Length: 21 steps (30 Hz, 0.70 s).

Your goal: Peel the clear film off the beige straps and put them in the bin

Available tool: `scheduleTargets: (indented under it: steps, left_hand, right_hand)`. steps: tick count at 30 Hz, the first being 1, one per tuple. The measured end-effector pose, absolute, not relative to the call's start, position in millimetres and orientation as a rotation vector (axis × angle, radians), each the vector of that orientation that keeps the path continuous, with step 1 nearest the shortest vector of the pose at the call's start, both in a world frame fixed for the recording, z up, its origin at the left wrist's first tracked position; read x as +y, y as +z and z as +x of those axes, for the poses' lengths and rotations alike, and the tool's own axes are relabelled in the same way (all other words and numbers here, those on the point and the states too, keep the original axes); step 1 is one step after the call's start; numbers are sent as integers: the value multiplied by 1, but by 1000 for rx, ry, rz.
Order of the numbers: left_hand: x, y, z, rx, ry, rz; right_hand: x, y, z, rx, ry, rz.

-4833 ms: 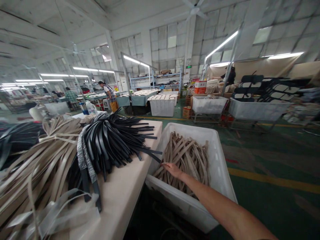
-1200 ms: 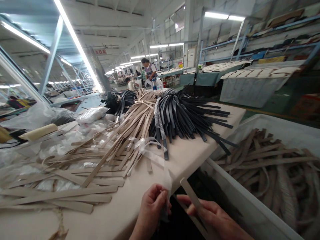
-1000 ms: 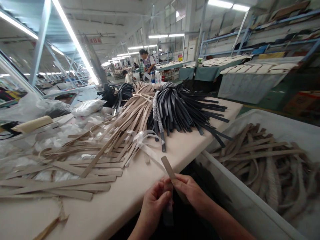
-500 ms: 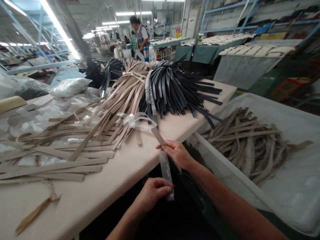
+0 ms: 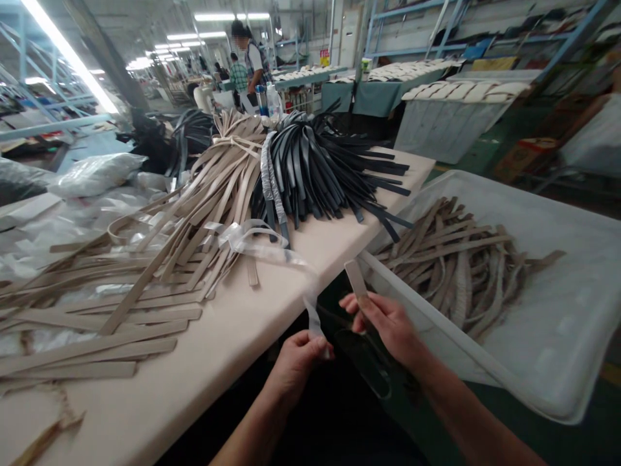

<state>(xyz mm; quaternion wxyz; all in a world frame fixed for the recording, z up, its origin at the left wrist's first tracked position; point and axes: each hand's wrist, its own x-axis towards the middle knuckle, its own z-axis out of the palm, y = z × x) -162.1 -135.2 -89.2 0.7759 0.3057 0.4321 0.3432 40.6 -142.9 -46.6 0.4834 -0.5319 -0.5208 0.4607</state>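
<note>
My left hand (image 5: 297, 362) is closed on a translucent plastic strip (image 5: 314, 317), which runs up over the table edge towards a loose clear tangle (image 5: 247, 238). To its right, my right hand (image 5: 385, 320) pinches a beige flat strap (image 5: 356, 277), its end pointing up; the strap's lower part is hidden by the hand. The two hands are apart, just off the table's edge. Beyond them on the table lie a tied bundle of beige straps (image 5: 228, 175) and a bundle of black straps (image 5: 310, 168).
A white plastic bin (image 5: 548, 336) at the right holds a pile of beige straps (image 5: 460, 259). More loose straps (image 5: 97, 336) and clear plastic bags (image 5: 97, 175) cover the left of the pale table (image 5: 233, 343). A person (image 5: 253, 61) stands in the background near a grey bin (image 5: 444, 120).
My right hand has moved right with the beige strap, away from the plastic strip towards the bin. My left hand keeps hold of the plastic strip. The view has shifted slightly right.
</note>
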Motion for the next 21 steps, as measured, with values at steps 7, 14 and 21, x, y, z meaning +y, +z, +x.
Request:
scheduleTargets:
  steps: [7,14,21]
  left_hand:
    - [-134,-86,-137,946,777,209]
    - [-143,-87,-123,902,711,293]
    - [-163,-98,-107,857,593,399]
  right_hand:
    - [-237,-67,59,-1791,973,-1506]
    - [-241,-76,45,-1816,945,-1674]
    - [-232,-84,42,-1706,980,-1662]
